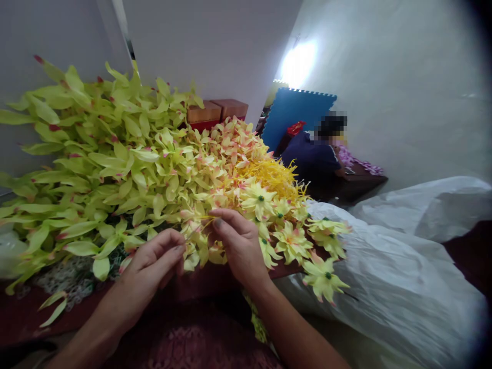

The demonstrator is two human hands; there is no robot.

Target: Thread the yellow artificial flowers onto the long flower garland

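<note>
My right hand point(243, 248) pinches thin yellow strands point(205, 218), like flower stamens, between thumb and fingertips. Just left of it, my left hand point(156, 264) has its thumb and fingers pressed together; whatever they hold is too fine to make out. Behind both hands spreads a big heap of yellow-green artificial petals point(126, 164) with pink tips. Smaller pink-tipped petal pieces point(238, 141) lie farther back, beside a pile of yellow strands point(269, 174). Several assembled flowers with green centres, such as one flower point(326, 277), lie to the right of my right hand.
Whitish small plastic pieces point(73, 279) lie at the left front of the dark red table point(188, 282). Two wooden boxes point(205, 114) stand behind the heap. White plastic sheeting point(392, 266) covers the right side. Another person point(309, 159) sits farther back near purple flowers point(365, 165).
</note>
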